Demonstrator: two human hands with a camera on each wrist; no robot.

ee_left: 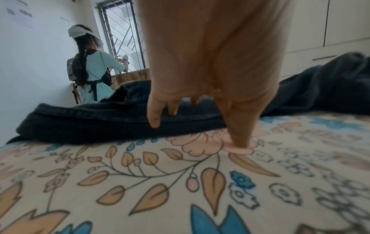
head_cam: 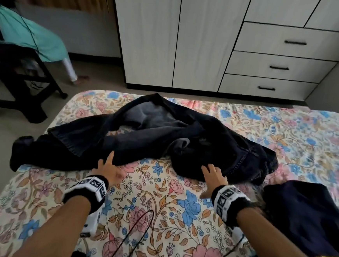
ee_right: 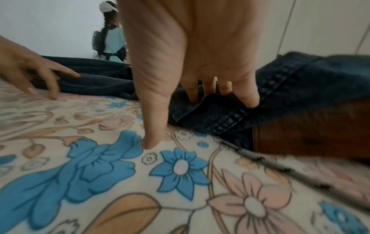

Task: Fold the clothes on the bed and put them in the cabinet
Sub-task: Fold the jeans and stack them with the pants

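Head view: left hand (head_cam: 108, 169) and right hand (head_cam: 213, 177), fingers spread, touch the unfolded jeans (head_cam: 154, 131); beyond them, the cabinet (head_cam: 151, 35) is closed. Folding barely begun.

Jeans (head_cam: 150, 135): I log dark navy denim, faded grey patch near the waist.
Bedsheet (head_cam: 159, 198): cream, printed with blue and pink flowers, tan leaves.
Folded garment (head_cam: 303, 218): I see plain dark navy.
Cabinet (head_cam: 192, 39): I record pale wood grain, black edging, black drawer handles.
Wristbands (head_cam: 91, 187): black, white blocks with black markings.
Bystander's dress (ee_left: 98, 66): mint green.
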